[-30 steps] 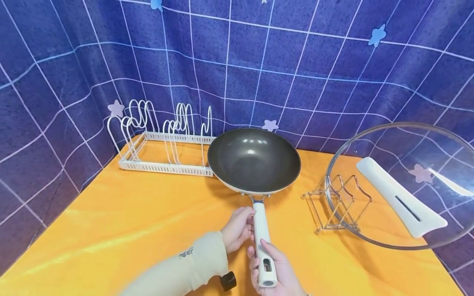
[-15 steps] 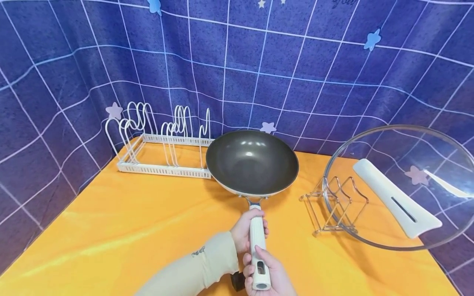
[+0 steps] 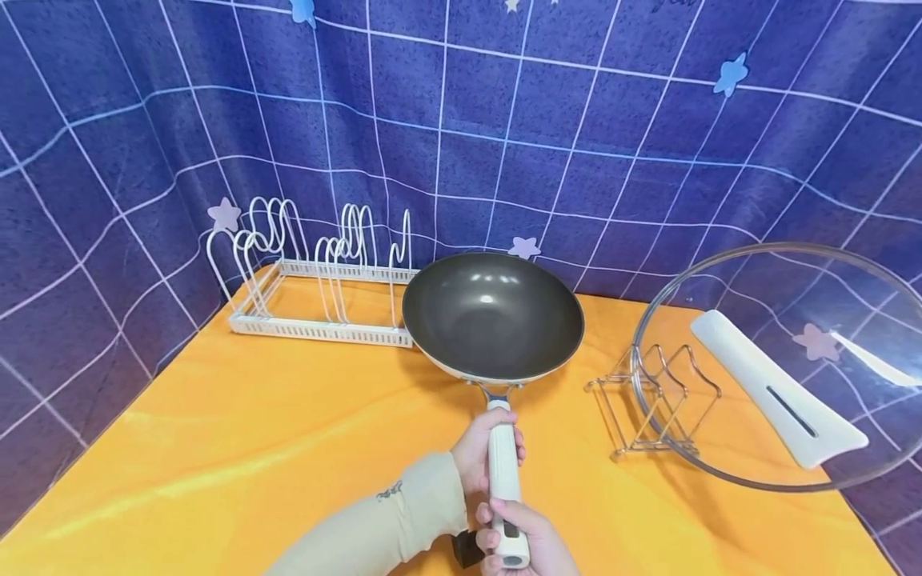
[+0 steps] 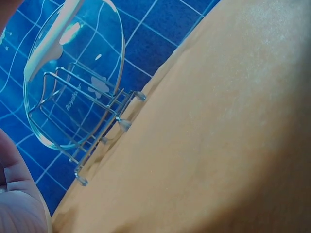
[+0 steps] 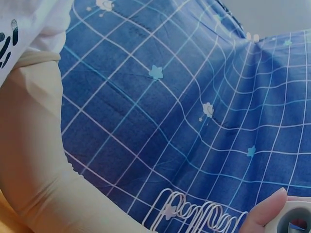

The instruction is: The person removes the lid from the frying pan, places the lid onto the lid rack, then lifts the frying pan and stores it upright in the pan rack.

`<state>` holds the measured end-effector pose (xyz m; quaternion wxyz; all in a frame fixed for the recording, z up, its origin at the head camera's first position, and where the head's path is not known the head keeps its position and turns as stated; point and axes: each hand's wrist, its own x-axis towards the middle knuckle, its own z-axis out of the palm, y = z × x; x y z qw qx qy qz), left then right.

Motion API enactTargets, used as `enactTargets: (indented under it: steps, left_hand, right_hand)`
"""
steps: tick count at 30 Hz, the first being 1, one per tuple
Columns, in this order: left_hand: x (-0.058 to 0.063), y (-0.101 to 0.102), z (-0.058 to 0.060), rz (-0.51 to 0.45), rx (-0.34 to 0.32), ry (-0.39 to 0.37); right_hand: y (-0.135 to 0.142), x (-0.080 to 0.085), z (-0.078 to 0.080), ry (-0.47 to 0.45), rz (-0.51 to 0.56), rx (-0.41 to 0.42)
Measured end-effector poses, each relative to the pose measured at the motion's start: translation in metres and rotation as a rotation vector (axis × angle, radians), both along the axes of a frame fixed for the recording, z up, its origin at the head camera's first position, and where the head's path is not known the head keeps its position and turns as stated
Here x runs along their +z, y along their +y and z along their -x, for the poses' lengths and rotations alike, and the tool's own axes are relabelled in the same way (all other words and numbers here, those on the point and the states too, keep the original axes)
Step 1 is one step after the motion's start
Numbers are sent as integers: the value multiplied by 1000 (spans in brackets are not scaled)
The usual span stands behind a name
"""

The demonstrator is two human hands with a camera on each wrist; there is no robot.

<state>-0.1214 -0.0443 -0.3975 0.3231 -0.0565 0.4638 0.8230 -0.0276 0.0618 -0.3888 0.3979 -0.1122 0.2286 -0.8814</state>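
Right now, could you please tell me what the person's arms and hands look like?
The left hand and right hand are ungloved. A cream sleeve with a small dark print covers the left forearm; a black block shows beneath it.

White rack (image 3: 324, 330); glass lid (image 3: 763, 374) in wire stand (image 3: 670, 418)

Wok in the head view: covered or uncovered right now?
Uncovered: the wok shows its dark interior with nothing over it, and the glass lid stands apart from it, in the wire rack to the right.
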Motion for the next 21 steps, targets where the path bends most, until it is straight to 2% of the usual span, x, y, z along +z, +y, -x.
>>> enactTargets:
  steps: [4,8,16,21]
  left_hand:
    - [-1,0,1,38,-19,21]
    - [-1,0,4,27,-33,49]
    - [-1,1,7,12,-16,62]
    - [-3,-1,10,31,-28,72]
  right_hand:
    - [1,-1,-1,-3,-26,-21]
    - [1,-1,0,-1,-34,-29]
    - [0,1,1,-3,-44,-40]
    - [0,1,1,12,-70,-45]
